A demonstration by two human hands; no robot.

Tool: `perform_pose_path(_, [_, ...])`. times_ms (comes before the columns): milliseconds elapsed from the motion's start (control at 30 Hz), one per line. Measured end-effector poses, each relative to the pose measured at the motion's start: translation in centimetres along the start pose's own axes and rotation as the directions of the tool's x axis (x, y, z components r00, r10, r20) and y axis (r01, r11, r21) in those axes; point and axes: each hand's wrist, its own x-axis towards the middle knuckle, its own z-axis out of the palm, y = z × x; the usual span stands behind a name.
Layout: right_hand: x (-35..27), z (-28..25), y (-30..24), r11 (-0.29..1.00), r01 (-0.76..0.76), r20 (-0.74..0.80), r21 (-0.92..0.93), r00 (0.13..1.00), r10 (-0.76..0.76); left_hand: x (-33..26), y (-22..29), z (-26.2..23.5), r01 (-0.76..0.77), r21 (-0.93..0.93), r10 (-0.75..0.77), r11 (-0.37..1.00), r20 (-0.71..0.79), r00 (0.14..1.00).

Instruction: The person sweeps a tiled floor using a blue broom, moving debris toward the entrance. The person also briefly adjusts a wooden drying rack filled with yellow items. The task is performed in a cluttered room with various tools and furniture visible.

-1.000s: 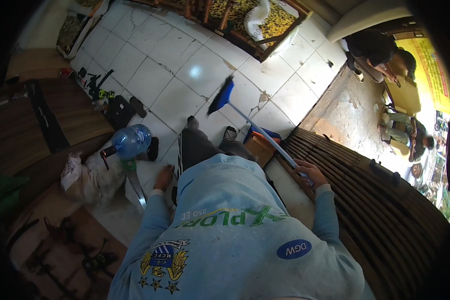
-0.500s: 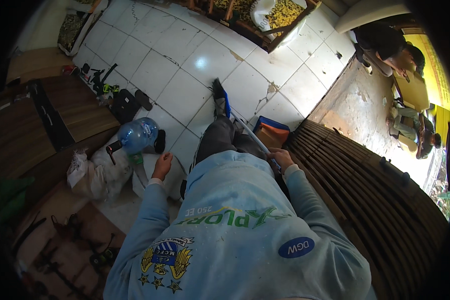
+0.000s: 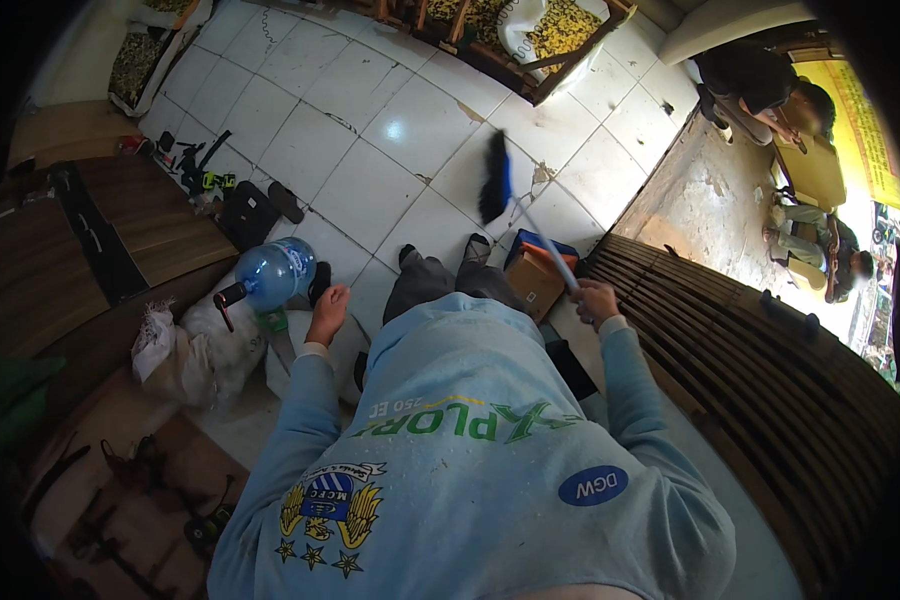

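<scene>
gripping broom w/ r hand clamped round handle; looked light, stiff, prob easiest held nr top. had l hand empty, w/ fingers curled together.

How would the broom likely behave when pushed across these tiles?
The broom's pale handle looks straight and slim, so it is probably stiff and fairly light. Its dark bristles form a fringe that would likely flex against the floor tiles. With the right hand gripping well away from the blue head, that end may swing or twist.
</scene>
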Motion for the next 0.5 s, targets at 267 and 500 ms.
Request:
perform_pose_path(267, [-9.4,0.3,-4.9,0.994,0.098,-0.004,-0.056,0.995,-0.099,0.5,-7.3,-5.7,0.025,-0.17,-0.049,0.985,-0.139,0.989])
perform_pose_path(500, [-10.6,3.2,-3.5,0.994,-0.101,0.148,-0.037,0.983,0.106,-2.7,-13.6,-7.5,0.38,-0.185,-0.378,0.906,0.046,0.924])
